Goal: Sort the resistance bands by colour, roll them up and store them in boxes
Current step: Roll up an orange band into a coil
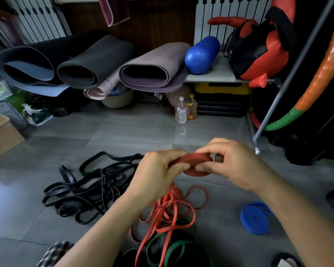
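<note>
My left hand (158, 171) and my right hand (233, 164) both grip a red rolled band (197, 160) held above the floor, fingers curled round it from each side. Its loose tail runs down into a heap of red bands (172, 211) on the tiles below. Green bands (174, 247) lie tangled under and in front of the red heap. A pile of black bands (85, 187) sits to the left. A blue band (255, 216), coiled flat, rests on the floor at the right.
A cardboard box (2, 135) stands at the left edge. Rolled mats (93, 62), a blue foam roller (201, 54) and a red-black bag (258, 49) fill a shelf behind. Two bottles (185, 110) stand on the floor; a metal rack leg (256, 139) is at the right.
</note>
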`<state>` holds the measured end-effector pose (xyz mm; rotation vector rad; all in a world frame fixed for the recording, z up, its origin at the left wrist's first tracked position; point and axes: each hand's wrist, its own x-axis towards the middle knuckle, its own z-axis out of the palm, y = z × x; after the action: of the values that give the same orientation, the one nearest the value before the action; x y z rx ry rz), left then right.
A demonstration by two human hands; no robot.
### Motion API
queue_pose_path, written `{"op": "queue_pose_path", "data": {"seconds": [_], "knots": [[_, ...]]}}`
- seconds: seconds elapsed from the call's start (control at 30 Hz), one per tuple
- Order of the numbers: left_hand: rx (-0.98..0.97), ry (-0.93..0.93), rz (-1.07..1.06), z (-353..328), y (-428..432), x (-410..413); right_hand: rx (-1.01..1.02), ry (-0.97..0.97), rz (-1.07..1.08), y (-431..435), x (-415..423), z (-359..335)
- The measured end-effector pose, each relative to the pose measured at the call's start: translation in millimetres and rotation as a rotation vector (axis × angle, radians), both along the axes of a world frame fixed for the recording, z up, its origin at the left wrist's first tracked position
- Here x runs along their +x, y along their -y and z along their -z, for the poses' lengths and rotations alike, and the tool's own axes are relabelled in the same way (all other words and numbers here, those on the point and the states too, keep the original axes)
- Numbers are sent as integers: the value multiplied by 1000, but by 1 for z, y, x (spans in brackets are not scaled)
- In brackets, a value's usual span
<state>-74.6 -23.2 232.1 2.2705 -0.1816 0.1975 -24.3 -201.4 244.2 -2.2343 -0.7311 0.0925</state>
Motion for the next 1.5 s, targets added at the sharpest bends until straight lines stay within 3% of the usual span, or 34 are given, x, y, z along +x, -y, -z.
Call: {"op": "queue_pose_path", "data": {"seconds": [0.1,0.17,0.27,0.47,0.67,0.77,0.87,1.0,1.1,1.2,1.37,1.5], "knots": [[-285,-106,-42,-3,8,-1,10,31,23,0,2,3],[-542,-173,-123,-4,12,0,162,-31,62,0,3,5],[-709,-181,-139,-2,13,2,394,-163,115,-3,0,6],[-814,-184,-173,4,24,0,654,-247,192,-8,-5,10],[-746,122,-86,-27,29,-7,994,-431,106,-14,-13,-4],[-797,97,-91,-30,31,-6,1086,-492,94,-19,-15,0],[-701,38,-158,-19,27,1,944,-474,123,-15,-11,10],[-514,-45,-132,-11,17,5,353,-161,163,6,2,5],[-355,-104,-55,-11,15,2,118,-18,34,10,3,-3],[-334,-146,-16,-12,16,2,128,-42,-30,8,2,-4],[-555,-217,-47,-13,17,2,322,-99,40,7,3,4],[-597,-204,-121,-8,16,2,367,-107,95,8,4,6]]}}
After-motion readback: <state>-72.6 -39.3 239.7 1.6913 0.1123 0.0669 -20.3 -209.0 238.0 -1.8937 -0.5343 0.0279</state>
